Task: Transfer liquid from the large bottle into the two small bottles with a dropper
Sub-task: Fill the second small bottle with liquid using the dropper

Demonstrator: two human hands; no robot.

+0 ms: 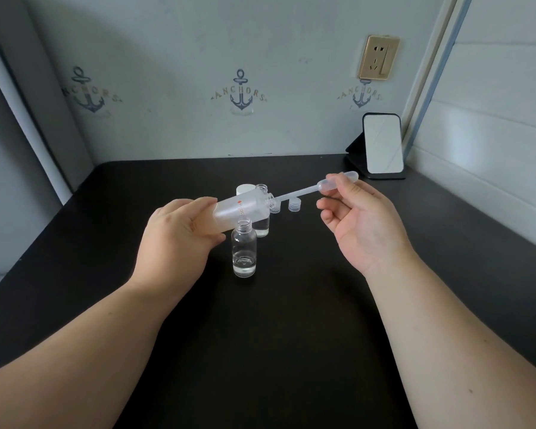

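Left hand (180,233) tilting large bottle (242,212), right hand (362,224) pinching dropper (319,187) inserted in its mouth, black table (291,335)

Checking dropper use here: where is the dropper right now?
The right hand pinches the dropper by its bulb at centre-right; its tip points into the mouth of the tilted large bottle, held by the left hand.

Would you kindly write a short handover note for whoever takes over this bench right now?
Left hand holds the large bottle tilted, mouth open towards the right.
Right hand pinches the dropper bulb, its tip in the bottle's mouth.
Near small bottle stands uncapped with a little liquid; the far small bottle behind is partly hidden.
White cap and small caps lie on the table.
Left: draw liquid, fill both small bottles, cap everything.
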